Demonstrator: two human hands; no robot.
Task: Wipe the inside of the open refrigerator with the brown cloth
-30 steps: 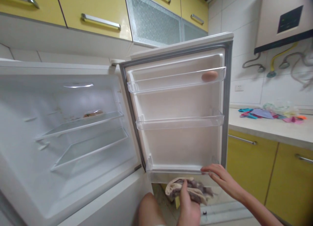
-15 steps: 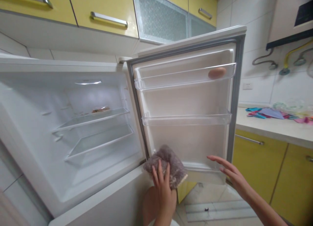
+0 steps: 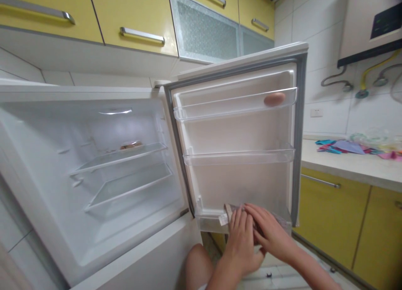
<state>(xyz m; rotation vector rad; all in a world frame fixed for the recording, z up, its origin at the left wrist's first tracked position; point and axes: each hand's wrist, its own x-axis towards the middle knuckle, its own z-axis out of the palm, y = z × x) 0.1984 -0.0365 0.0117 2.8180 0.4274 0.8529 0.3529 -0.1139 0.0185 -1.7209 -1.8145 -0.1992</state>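
Observation:
A purplish-brown bag is at the bottom shelf of the fridge door, largely covered by my hands. A pale corner sticks out at its left end. My left hand is closed on the bag's near side. My right hand grips it from the right, fingers over the top and touching the left ones. What is inside the bag I cannot make out. An egg rests at the right end of the door's top shelf.
The fridge compartment stands open on the left, with a small brown packet on its upper glass shelf. Colourful cloths or bags lie on the counter at right. My knee is below the door.
The bag has moved right, from beside the hinge to the door's bottom shelf, in my left hand. My right hand has come in from the right and closed on it too.

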